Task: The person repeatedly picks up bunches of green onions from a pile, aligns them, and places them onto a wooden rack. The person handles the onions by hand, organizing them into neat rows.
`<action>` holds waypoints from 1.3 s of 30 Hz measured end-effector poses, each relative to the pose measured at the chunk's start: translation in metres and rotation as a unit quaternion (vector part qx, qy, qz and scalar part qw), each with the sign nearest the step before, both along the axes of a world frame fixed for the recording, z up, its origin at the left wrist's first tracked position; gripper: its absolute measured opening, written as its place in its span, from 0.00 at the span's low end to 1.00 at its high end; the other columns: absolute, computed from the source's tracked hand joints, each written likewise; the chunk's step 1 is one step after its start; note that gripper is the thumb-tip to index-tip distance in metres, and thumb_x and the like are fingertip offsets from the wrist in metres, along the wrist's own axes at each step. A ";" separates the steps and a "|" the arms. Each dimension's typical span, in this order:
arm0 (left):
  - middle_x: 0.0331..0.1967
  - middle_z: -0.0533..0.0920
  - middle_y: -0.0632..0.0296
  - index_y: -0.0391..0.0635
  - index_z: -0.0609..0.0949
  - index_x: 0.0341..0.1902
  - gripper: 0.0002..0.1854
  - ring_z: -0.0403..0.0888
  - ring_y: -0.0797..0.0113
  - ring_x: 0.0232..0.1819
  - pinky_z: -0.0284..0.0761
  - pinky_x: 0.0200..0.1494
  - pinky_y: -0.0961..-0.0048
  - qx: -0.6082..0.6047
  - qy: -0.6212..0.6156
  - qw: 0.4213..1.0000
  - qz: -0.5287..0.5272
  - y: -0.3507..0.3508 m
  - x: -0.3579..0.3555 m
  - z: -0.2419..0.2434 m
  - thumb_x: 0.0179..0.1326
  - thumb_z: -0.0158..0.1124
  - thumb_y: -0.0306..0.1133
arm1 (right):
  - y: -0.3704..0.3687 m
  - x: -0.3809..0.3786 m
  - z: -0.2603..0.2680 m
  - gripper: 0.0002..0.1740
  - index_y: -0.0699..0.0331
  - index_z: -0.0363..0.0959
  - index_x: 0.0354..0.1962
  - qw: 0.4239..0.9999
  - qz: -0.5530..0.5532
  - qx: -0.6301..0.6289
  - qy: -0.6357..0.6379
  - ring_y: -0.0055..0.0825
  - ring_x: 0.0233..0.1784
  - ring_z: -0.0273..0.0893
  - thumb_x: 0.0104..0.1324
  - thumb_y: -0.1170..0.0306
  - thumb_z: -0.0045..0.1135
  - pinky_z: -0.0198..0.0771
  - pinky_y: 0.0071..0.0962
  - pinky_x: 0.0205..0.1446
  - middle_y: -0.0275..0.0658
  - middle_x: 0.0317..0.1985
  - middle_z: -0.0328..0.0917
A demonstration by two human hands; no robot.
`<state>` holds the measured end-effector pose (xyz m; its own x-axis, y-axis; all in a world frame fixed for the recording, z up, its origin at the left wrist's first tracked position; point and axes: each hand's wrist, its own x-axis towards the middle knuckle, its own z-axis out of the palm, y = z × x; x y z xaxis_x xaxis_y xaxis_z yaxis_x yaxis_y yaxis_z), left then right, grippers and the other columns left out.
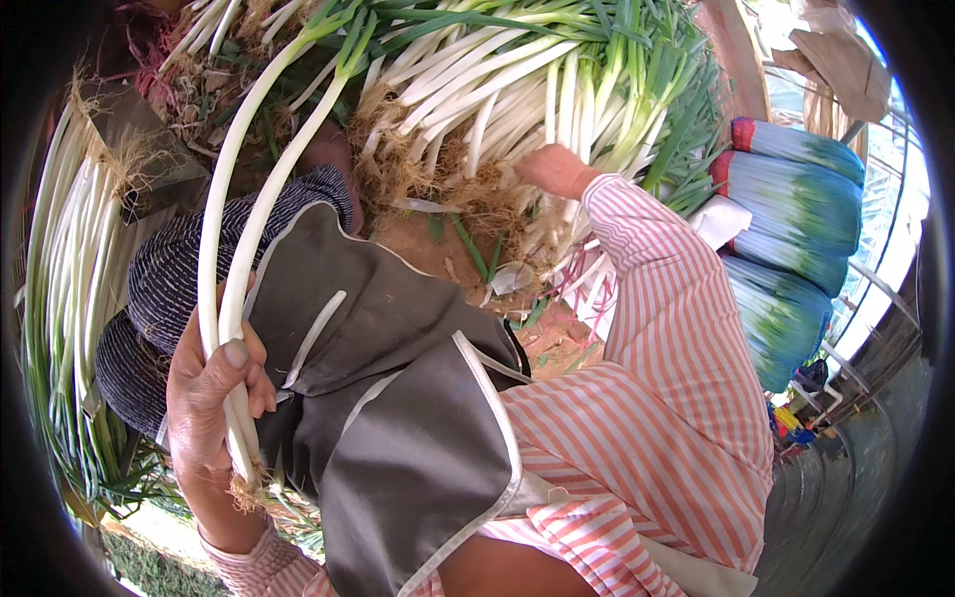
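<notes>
My left hand (pixel 213 373) is closed around two long white scallion stalks (pixel 246 298), near their root end. Their rootlets hang below my palm, and the stalks curve up over my knee towards green leaves at the top. My right hand (pixel 553 170) reaches into a large heap of scallions (pixel 477 82), touching it among the white stems and brown roots. Its fingers are partly hidden, so whether it grips a stalk cannot be told. A dark apron (pixel 418 440) with pale edging covers my lap; a short pale strip (pixel 317 336) shows on it.
Trimmed-looking scallions (pixel 74 276) lie lengthwise on the left, roots up, by a dark box-like block (pixel 142 145). Several bundles in blue wrapping (pixel 791 194) with red ends are stacked at right. Pink string (pixel 586 280) and leaf scraps lie on the brown ground (pixel 414 242).
</notes>
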<state>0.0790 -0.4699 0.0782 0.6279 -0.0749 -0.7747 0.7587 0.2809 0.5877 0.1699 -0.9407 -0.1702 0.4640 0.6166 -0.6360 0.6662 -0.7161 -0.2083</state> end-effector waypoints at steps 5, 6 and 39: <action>0.23 0.72 0.63 0.34 0.65 0.65 0.38 0.72 0.77 0.15 0.74 0.20 0.80 -0.004 0.004 1.000 -0.001 -0.005 -0.004 0.000 0.55 0.71 0.38 | 0.066 -0.034 0.012 0.12 0.62 0.75 0.42 0.998 0.004 0.064 0.003 0.37 0.35 0.80 0.61 0.69 0.52 0.76 0.35 0.35 0.43 0.36 0.77; 0.23 0.72 0.64 0.34 0.65 0.65 0.37 0.71 0.77 0.15 0.74 0.20 0.80 -0.010 0.007 1.000 0.000 -0.005 -0.005 0.000 0.55 0.70 0.38 | 0.076 -0.041 0.017 0.12 0.63 0.74 0.42 0.996 0.014 0.083 -0.019 0.37 0.35 0.80 0.61 0.69 0.52 0.76 0.35 0.34 0.43 0.36 0.76; 0.29 0.70 0.57 0.24 0.59 0.55 0.24 0.71 0.71 0.17 0.77 0.17 0.76 -0.454 -0.096 0.882 0.084 0.059 -0.014 -0.049 0.66 0.55 0.30 | 0.142 -0.021 0.064 0.15 0.66 0.76 0.46 0.599 -0.708 0.370 -0.053 0.29 0.34 0.80 0.70 0.66 0.47 0.76 0.28 0.40 0.43 0.37 0.82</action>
<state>0.0649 -0.4112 0.0295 0.8027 -0.5026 -0.3211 0.5722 0.8009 0.1766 0.1486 -0.7987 -0.1059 0.8687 -0.3482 -0.3524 -0.4626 -0.3155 -0.8286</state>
